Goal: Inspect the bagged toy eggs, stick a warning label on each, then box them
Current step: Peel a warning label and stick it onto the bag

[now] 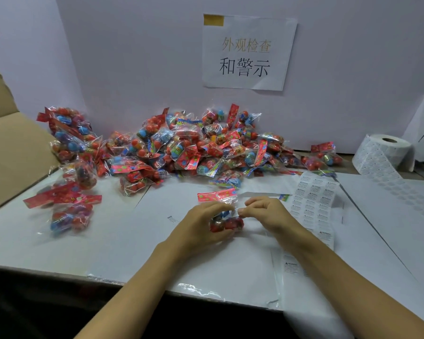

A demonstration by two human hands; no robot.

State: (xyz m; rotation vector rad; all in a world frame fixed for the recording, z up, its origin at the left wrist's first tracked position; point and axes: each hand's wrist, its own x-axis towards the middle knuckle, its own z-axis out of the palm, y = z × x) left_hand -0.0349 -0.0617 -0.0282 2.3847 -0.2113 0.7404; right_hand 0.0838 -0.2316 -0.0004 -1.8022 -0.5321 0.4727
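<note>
In the middle of the white table, my left hand point(201, 223) grips a clear bag of red toy eggs point(227, 222) with a red printed header point(216, 195). My right hand point(267, 214) pinches a small white warning label point(235, 212) against the top of that bag. A strip of warning labels point(313, 204) lies just right of my right hand. A big heap of bagged eggs point(189, 148) fills the back of the table.
A brown cardboard box point(12, 148) stands open at the left, with a few bags point(69, 206) lying beside it. A roll of labels point(384, 152) sits at the back right. A paper sign point(247, 52) hangs on the white wall. The table's front edge point(59, 271) is near me.
</note>
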